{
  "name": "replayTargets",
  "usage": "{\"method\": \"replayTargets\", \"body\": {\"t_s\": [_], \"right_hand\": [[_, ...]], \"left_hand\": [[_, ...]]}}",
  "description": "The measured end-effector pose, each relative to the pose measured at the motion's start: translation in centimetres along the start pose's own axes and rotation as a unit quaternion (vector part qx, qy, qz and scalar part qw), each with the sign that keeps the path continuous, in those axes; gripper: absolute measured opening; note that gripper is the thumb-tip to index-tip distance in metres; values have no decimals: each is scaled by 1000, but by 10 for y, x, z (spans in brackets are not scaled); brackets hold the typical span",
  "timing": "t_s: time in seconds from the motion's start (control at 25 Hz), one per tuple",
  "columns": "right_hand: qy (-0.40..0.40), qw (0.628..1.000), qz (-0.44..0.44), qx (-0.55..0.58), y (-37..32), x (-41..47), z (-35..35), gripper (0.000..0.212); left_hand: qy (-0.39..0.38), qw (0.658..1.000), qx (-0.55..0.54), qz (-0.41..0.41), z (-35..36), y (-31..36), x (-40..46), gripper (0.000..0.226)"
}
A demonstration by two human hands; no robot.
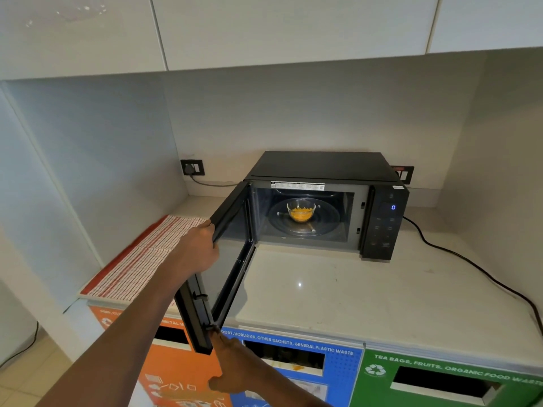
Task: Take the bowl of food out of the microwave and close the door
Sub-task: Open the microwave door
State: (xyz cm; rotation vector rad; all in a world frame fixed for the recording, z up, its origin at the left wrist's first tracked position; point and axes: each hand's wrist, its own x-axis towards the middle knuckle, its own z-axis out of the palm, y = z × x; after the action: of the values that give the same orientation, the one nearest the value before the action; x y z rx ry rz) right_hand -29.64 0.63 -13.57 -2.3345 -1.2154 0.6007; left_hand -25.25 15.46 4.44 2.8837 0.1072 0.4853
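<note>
A black microwave [326, 168] stands on a pale counter with its door [232, 259] swung wide to the left. Inside, a clear glass bowl of yellow-orange food [301, 211] sits in the middle of the glass turntable [326, 221]. My left hand [199, 248] grips the door's top edge, fingers curled over it. My right hand [232, 362] is below the door's lower front corner, one finger touching that corner, and holds nothing. Both hands are well away from the bowl.
A red-striped cloth [141, 259] lies on the counter left of the door. Orange [176, 374], blue [296, 368] and green [446, 380] waste bins front the counter [338, 292]. A black power cord [476, 265] trails along the right side. Wall sockets [192, 167] sit behind the microwave.
</note>
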Motion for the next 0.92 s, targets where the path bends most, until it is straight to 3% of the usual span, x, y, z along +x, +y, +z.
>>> {"method": "replayTargets", "body": {"t_s": [0.2, 0.36, 0.44, 0.56, 0.68, 0.92], "right_hand": [[-27, 999, -13, 12, 5, 6, -7, 103], [-27, 999, -34, 2, 18, 8, -15, 101], [-19, 999, -39, -6, 29, 7, -22, 100], [7, 1000, -10, -13, 56, 3, -37, 89], [69, 997, 43, -4, 93, -6, -58, 80], [146, 981, 127, -20, 169, -16, -111, 76]], "left_hand": [[40, 999, 9, 7, 0, -2, 0, 4], [55, 996, 62, -34, 13, 6, 7, 3], [35, 980, 180, -71, 27, 13, 11, 40], [17, 970, 233, -62, 54, 30, 18, 77], [-5, 972, 232, -26, 84, 49, 29, 80], [-33, 994, 96, -45, 124, 70, 59, 66]]}}
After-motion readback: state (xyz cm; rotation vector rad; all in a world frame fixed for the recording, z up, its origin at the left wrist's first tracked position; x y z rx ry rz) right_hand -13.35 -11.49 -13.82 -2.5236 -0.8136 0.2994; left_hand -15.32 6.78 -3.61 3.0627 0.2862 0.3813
